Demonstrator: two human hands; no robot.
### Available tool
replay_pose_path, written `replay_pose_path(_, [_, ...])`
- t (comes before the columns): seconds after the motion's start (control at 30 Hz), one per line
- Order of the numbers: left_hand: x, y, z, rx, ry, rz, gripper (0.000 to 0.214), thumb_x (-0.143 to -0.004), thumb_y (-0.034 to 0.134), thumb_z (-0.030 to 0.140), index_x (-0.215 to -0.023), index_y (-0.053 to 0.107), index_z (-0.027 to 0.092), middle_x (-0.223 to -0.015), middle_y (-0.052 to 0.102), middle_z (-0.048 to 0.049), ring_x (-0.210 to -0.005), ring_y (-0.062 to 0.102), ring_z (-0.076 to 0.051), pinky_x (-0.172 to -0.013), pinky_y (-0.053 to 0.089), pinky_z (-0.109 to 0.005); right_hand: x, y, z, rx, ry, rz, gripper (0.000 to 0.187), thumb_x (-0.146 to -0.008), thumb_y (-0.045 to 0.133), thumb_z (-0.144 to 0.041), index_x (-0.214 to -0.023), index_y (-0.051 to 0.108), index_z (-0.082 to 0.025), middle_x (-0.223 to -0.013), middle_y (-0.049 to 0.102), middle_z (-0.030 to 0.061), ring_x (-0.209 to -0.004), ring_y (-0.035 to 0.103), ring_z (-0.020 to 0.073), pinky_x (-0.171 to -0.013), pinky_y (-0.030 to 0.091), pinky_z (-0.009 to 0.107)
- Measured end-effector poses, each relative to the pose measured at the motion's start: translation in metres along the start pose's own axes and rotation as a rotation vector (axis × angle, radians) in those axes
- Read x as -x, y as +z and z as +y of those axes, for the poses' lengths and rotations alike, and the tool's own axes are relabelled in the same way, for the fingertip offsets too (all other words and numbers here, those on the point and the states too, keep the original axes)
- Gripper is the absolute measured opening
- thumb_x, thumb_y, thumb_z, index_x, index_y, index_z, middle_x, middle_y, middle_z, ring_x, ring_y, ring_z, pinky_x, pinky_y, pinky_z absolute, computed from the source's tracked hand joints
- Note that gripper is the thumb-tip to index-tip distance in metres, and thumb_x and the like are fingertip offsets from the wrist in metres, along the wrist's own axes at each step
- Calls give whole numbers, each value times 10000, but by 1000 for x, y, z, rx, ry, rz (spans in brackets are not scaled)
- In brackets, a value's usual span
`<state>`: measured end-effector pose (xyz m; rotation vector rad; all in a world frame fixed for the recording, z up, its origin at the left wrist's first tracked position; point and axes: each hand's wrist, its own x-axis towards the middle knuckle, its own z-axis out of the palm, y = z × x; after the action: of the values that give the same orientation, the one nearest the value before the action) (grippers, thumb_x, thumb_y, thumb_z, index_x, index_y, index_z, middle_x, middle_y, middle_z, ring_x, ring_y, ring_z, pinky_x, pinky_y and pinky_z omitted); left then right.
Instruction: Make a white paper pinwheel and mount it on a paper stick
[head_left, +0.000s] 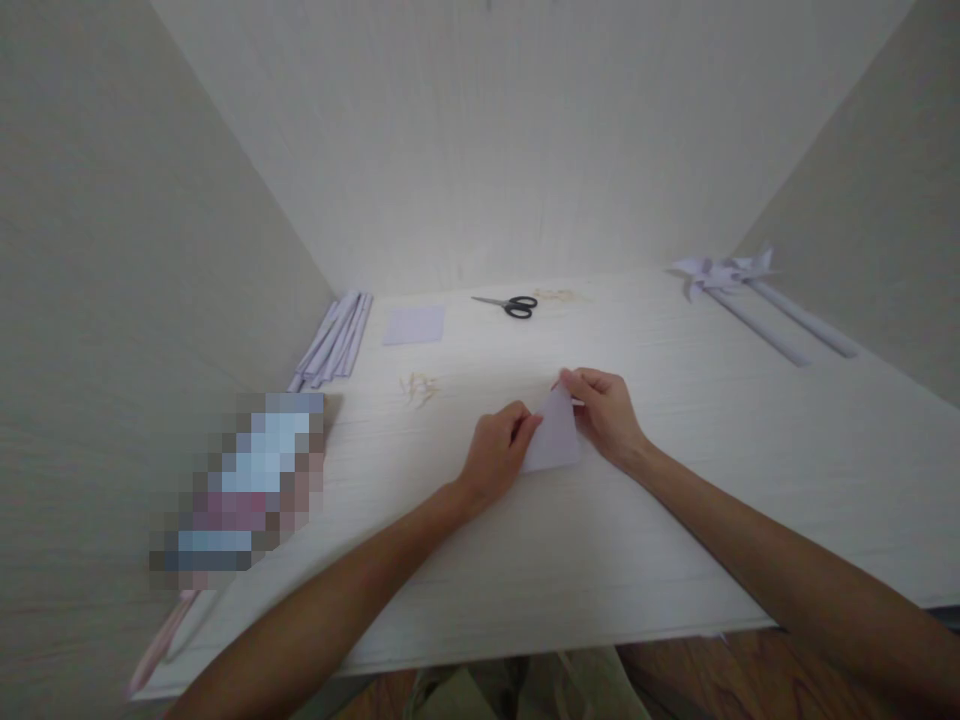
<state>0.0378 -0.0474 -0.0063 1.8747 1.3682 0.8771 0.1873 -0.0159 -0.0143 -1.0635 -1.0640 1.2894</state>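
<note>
Between my hands is a pale lilac sheet of paper (555, 440), seemingly folded, just above or on the white table. My left hand (499, 450) pinches its left edge between thumb and fingers. At the upper corner, my right hand (604, 410) grips the paper with thumb and forefinger. Left of my left hand lies a loose scatter of small tan sticks (420, 388). Farther back rests a pair of scissors (514, 305) with black handles, blades pointing left. A flat lilac square of paper (415, 325) lies to the left of the scissors.
Several rolled paper tubes (337, 340) are bunched by the left wall. At the back right lie two paper pinwheels (724, 275) on tube handles. More small tan pieces (555, 295) sit behind the scissors. A blurred-out object (255, 470) stands at the left. Walls enclose the table (720, 560).
</note>
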Motion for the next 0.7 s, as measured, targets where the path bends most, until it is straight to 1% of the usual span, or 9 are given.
replay_pose_path(0.1, [-2,1,0,40,12,-32,293,-796,374,349,-566,386,168,-500,352,55,-496,329,-77,-498,244,-223,5,4,4,184,-79,-23,408,-670,589,-427,-455,342,-182,-442,269,-68,-403,238,57,-373,184,214])
replay_pose_path(0.23, [-6,2,2,103,10,-66,290,-803,357,342,-572,373,169,-526,355,51,-525,340,-81,-510,258,-222,13,10,1,296,-117,-85,402,-705,543,-409,-458,317,-186,-462,245,-62,-424,223,60,-386,157,222])
replay_pose_path(0.3, [-7,2,2,118,9,-68,294,-804,354,348,-571,371,170,-533,358,49,-532,343,-83,-515,262,-224,15,11,-2,331,-126,-95,405,-705,541,-401,-452,309,-186,-468,240,-58,-432,225,62,-390,155,225])
replay_pose_path(0.5, [-4,3,4,109,-21,-86,303,-791,375,355,-553,369,168,-509,332,53,-512,323,-80,-499,245,-225,7,0,1,271,-155,28,415,-697,563,-397,-450,303,-190,-448,243,-60,-409,218,63,-389,146,235])
replay_pose_path(0.6, [-4,4,3,117,-22,-86,300,-783,388,358,-553,377,167,-503,323,55,-503,310,-77,-490,238,-224,3,-3,5,245,-149,21,416,-686,580,-393,-438,316,-188,-437,241,-61,-399,211,62,-386,140,235])
replay_pose_path(0.7, [-6,5,2,123,-17,-76,303,-779,392,366,-551,373,168,-503,318,56,-498,303,-75,-479,232,-220,0,-3,2,201,-134,28,417,-663,600,-395,-424,328,-188,-427,247,-61,-392,221,62,-381,149,234])
